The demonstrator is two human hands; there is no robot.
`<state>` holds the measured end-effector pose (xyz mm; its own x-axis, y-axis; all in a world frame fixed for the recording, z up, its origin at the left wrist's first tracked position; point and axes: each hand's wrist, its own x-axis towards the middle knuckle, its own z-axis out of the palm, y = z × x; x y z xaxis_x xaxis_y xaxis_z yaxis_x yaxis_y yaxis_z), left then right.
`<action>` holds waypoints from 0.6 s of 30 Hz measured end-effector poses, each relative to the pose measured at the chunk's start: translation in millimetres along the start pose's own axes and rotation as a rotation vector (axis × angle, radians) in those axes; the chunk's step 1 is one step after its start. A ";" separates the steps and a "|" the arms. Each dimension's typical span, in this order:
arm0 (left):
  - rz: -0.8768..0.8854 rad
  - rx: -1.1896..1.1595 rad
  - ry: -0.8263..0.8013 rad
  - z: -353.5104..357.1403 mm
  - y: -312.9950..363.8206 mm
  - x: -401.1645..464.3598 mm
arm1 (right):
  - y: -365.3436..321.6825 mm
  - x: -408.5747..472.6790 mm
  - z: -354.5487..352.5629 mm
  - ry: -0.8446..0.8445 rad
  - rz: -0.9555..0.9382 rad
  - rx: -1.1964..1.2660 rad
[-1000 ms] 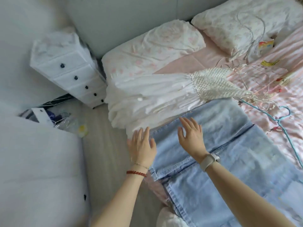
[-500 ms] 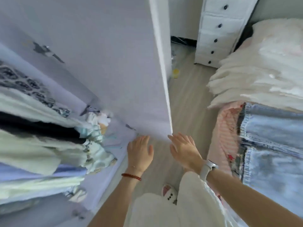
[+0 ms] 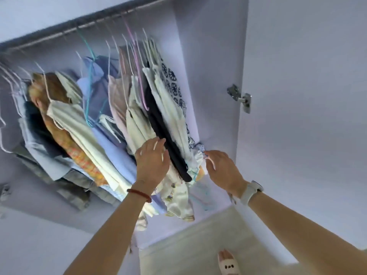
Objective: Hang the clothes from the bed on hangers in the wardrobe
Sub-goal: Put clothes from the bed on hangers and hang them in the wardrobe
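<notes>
I face the open wardrobe, where several garments hang packed on thin wire hangers (image 3: pixel 129 42) from a rail (image 3: pixel 79 28). My left hand (image 3: pixel 152 161) reaches in with straight fingers between a cream garment (image 3: pixel 139 124) and a black garment (image 3: pixel 158 120), pressing on them. My right hand (image 3: pixel 222 167) touches the crumpled white and pale blue fabric (image 3: pixel 198 155) at the right end of the row, next to a blue-patterned garment (image 3: pixel 172 82). Neither hand carries anything. The bed and its clothes are out of view.
The open wardrobe door (image 3: pixel 297 96) with a metal hinge (image 3: pixel 239 97) stands close on my right. Bare white hangers (image 3: pixel 8 86) hang at the rail's far left. Pale floor (image 3: pixel 198 245) and my slipper (image 3: pixel 228 263) show below.
I have turned away from the bed, past the wardrobe door, to the hanging clothes. Both hands, empty over the jeans before, have risen into the row of garments.
</notes>
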<state>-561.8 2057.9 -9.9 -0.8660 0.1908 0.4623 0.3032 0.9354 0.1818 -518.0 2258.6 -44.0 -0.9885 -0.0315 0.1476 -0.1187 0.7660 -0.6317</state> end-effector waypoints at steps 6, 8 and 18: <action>0.006 0.075 0.230 -34.0 -14.1 117.7 | -53.4 130.9 -29.3 0.130 -0.117 0.147; 0.005 0.116 0.187 -34.6 -16.8 142.3 | -72.1 169.3 -37.7 0.177 -0.148 0.183; 0.047 0.191 0.199 7.5 -49.4 162.0 | -119.9 290.9 -41.8 0.110 -0.170 0.163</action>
<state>-720.0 2044.8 49.5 -0.7520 0.1910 0.6309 0.2446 0.9696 -0.0020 -787.4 2184.5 106.5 -0.9379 -0.0742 0.3389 -0.3051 0.6418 -0.7036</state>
